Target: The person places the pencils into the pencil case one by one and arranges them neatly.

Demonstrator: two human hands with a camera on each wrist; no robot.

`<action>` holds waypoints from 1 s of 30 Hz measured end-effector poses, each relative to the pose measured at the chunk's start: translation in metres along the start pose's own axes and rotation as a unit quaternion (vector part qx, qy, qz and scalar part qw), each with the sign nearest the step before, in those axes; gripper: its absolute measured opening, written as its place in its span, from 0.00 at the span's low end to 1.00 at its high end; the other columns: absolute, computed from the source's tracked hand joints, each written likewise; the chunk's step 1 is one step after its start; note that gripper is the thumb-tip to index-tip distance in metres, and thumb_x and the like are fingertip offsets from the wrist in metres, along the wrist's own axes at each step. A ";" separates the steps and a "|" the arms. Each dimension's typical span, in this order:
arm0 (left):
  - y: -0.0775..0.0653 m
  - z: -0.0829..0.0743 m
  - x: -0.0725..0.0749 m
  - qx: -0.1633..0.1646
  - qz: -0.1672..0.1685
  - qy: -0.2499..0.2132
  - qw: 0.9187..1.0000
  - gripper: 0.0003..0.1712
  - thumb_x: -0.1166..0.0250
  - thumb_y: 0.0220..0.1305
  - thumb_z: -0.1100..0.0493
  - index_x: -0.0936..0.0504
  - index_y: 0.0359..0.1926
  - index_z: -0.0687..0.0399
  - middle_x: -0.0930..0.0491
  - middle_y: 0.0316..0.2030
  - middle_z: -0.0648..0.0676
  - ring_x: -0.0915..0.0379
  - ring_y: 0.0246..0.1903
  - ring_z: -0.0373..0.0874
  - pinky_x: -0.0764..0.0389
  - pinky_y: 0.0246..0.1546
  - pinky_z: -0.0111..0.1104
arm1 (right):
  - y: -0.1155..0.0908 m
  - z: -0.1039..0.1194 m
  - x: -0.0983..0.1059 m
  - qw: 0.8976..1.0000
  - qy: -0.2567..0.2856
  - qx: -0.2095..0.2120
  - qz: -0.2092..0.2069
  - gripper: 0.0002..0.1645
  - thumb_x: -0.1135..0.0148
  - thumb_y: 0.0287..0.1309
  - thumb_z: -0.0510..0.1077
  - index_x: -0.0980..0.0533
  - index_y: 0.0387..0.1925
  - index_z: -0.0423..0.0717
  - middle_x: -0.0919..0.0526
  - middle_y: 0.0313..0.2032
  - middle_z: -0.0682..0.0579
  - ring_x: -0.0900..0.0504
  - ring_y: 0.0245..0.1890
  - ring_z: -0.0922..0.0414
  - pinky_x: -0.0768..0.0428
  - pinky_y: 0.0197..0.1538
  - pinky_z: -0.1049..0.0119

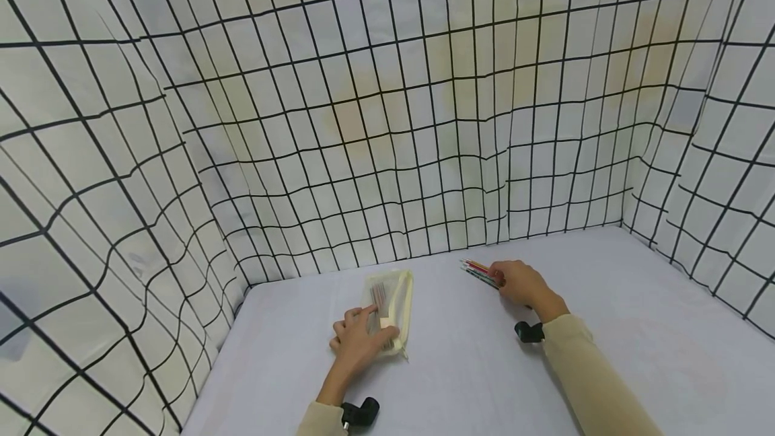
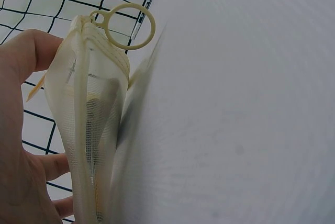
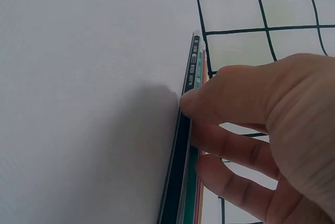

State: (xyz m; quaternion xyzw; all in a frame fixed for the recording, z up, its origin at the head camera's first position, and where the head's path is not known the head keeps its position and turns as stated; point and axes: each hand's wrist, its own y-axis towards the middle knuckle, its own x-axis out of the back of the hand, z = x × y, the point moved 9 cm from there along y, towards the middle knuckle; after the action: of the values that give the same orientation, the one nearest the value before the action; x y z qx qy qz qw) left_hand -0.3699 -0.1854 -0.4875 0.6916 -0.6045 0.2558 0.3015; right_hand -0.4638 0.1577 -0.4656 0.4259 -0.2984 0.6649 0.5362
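On the white desk (image 1: 460, 369), my left hand (image 1: 356, 343) rests on a see-through pouch (image 1: 401, 296), its fingers (image 1: 366, 313) spread. To the right, my right hand (image 1: 522, 282) pinches some pencils (image 1: 476, 268) between thumb and fingers. Just the left wrist view clearly shows the pouch's big ring (image 2: 154, 26); just the right one shows tiny white writing on a dark pencil (image 3: 192, 67). Something stripy (image 1: 379, 295), maybe, is in the pouch.

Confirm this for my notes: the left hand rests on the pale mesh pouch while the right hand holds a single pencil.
The pencil count is wrong: the right hand holds several pencils, as the right wrist view shows, with dark and green ones side by side. The left hand does rest on the pale mesh pouch.
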 end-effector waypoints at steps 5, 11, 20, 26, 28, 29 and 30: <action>0.000 -0.001 -0.001 -0.001 0.001 0.000 1.000 0.46 0.31 0.53 0.35 0.27 0.71 0.46 0.38 0.70 0.63 0.48 0.62 0.64 0.47 0.51 0.59 | -0.001 0.002 -0.001 1.000 -0.016 0.002 0.003 0.25 0.37 0.53 0.28 0.18 0.53 0.47 0.17 0.39 0.52 0.24 0.37 0.54 0.25 0.42 0.57; 0.000 -0.002 -0.001 -0.003 0.001 -0.001 1.000 0.45 0.31 0.53 0.35 0.27 0.71 0.46 0.38 0.70 0.63 0.48 0.61 0.64 0.47 0.50 0.59 | -0.002 0.007 -0.001 1.000 -0.027 0.006 0.007 0.26 0.36 0.53 0.28 0.19 0.54 0.46 0.18 0.38 0.52 0.25 0.36 0.53 0.25 0.43 0.56; -0.001 -0.002 -0.001 -0.001 0.001 -0.002 1.000 0.45 0.31 0.53 0.35 0.27 0.71 0.46 0.38 0.70 0.63 0.48 0.62 0.64 0.48 0.51 0.60 | -0.003 0.009 -0.001 0.999 -0.029 -0.003 0.014 0.26 0.32 0.52 0.30 0.20 0.54 0.48 0.19 0.38 0.51 0.25 0.37 0.53 0.24 0.42 0.56; -0.001 -0.001 0.000 -0.001 0.000 -0.003 1.000 0.46 0.31 0.53 0.35 0.27 0.71 0.47 0.38 0.70 0.63 0.48 0.62 0.65 0.48 0.52 0.60 | -0.002 0.014 0.002 1.000 -0.015 0.005 0.015 0.27 0.32 0.51 0.31 0.20 0.55 0.47 0.17 0.41 0.49 0.24 0.36 0.53 0.23 0.40 0.58; -0.001 -0.002 0.000 -0.001 -0.001 -0.002 1.000 0.46 0.31 0.53 0.35 0.27 0.71 0.47 0.38 0.69 0.63 0.48 0.62 0.65 0.48 0.52 0.60 | -0.002 0.015 0.002 1.000 -0.001 0.008 0.017 0.29 0.34 0.50 0.31 0.21 0.57 0.47 0.17 0.41 0.48 0.23 0.36 0.53 0.24 0.39 0.60; -0.001 -0.001 0.000 -0.001 -0.001 -0.001 1.000 0.46 0.31 0.53 0.35 0.27 0.71 0.47 0.38 0.69 0.63 0.48 0.62 0.65 0.47 0.51 0.60 | -0.002 0.015 0.002 1.000 0.010 0.007 0.019 0.30 0.34 0.50 0.31 0.21 0.58 0.47 0.17 0.41 0.48 0.23 0.36 0.53 0.25 0.38 0.60; -0.002 -0.001 0.000 0.000 -0.001 -0.001 1.000 0.46 0.31 0.53 0.35 0.27 0.71 0.47 0.38 0.69 0.63 0.48 0.62 0.65 0.47 0.51 0.60 | -0.002 0.015 0.002 1.000 0.019 0.010 0.019 0.31 0.35 0.50 0.30 0.21 0.59 0.47 0.17 0.42 0.48 0.23 0.36 0.53 0.25 0.37 0.61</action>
State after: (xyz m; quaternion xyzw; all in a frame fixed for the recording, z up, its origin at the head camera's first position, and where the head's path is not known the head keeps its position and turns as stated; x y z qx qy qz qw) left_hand -0.3683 -0.1845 -0.4867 0.6926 -0.6039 0.2551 0.3009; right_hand -0.4584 0.1461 -0.4564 0.4127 -0.2901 0.6857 0.5247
